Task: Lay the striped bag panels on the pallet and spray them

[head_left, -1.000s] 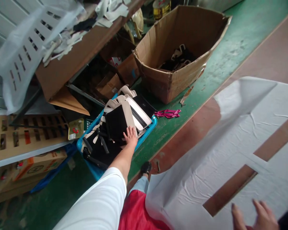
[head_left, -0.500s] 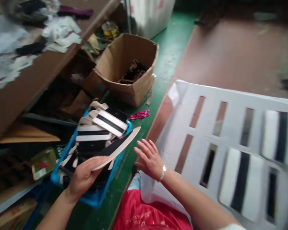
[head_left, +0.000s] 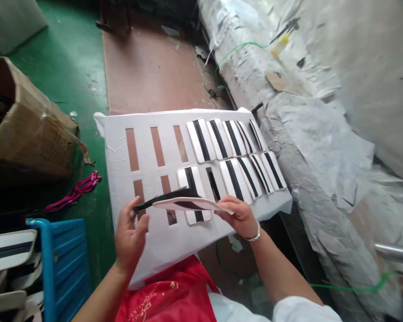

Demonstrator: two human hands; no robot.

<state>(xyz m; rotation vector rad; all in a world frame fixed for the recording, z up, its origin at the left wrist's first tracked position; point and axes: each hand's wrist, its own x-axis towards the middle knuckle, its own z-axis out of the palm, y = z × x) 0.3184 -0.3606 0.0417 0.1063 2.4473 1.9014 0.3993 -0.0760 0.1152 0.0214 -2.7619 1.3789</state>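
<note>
My right hand (head_left: 237, 217) is closed on one end of a thin white pad (head_left: 201, 204) with a dark middle stripe, held nearly edge-on above a white slotted board (head_left: 161, 179). A loose black strap (head_left: 164, 196) runs from the pad toward the left. My left hand (head_left: 130, 232) pinches the far end of that strap between thumb and fingers. Just below and behind the held pad, another striped pad (head_left: 183, 178) lies on the board, partly hidden. Several more striped pads (head_left: 198, 141) sit in two rows over the board's right part.
Bare slots (head_left: 132, 150) show at the board's left. A blue plastic basket (head_left: 67, 264) with striped pads stands at lower left, a cardboard box (head_left: 30, 125) behind it. Pink cord (head_left: 75, 192) lies on the green floor. A paper-covered bench (head_left: 309, 134) runs along the right.
The view has swung right, from the basket to the board. The pad has passed from my left hand to my right; my left hand has taken the strap's end.
</note>
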